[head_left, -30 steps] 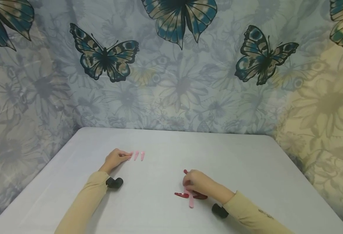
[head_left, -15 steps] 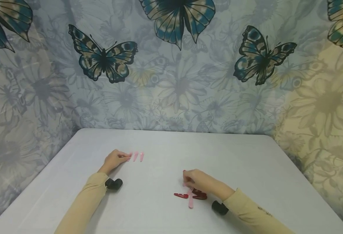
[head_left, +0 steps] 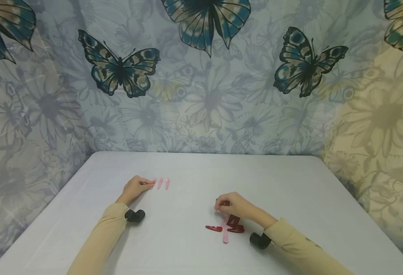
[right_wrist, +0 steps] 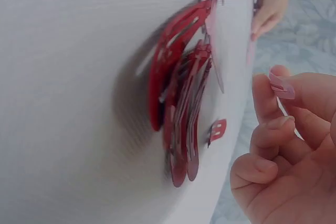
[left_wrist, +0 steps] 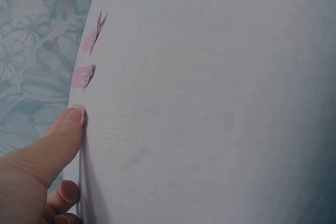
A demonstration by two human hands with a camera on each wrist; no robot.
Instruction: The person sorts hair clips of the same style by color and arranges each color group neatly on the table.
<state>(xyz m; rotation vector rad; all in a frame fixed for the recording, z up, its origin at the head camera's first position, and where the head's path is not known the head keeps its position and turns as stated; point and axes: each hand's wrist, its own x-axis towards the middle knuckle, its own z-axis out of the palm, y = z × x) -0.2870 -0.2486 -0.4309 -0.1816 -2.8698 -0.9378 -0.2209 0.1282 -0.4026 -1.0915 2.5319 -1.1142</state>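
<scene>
Beyond my left hand (head_left: 134, 189), two pink snap hair clips, a middle one (head_left: 160, 183) and a right-hand one (head_left: 167, 183), lie side by side on the table. That hand pinches a third pink hair clip (left_wrist: 79, 108) at the row's left end; the thumb partly covers it. In the right wrist view, my right hand (right_wrist: 294, 145) holds another pink hair clip (right_wrist: 284, 88) between thumb and index finger, off the table. Below it lies a loose pile of red hair clips (right_wrist: 178, 45) mixed with pink ones, including a pink clip (head_left: 225, 236) pointing towards me.
The white table (head_left: 174, 252) runs back to a butterfly-patterned cloth (head_left: 208, 114). A single red clip (head_left: 213, 228) lies left of the pile. Another small red clip (right_wrist: 218, 129) shows beyond the pile. Black wrist cameras, left (head_left: 135, 216) and right (head_left: 260, 240), sit close above the table.
My right hand has risen and drawn back from the pile with a pink hair clip, uncovering more red clips. The left hand has stayed at the row.
</scene>
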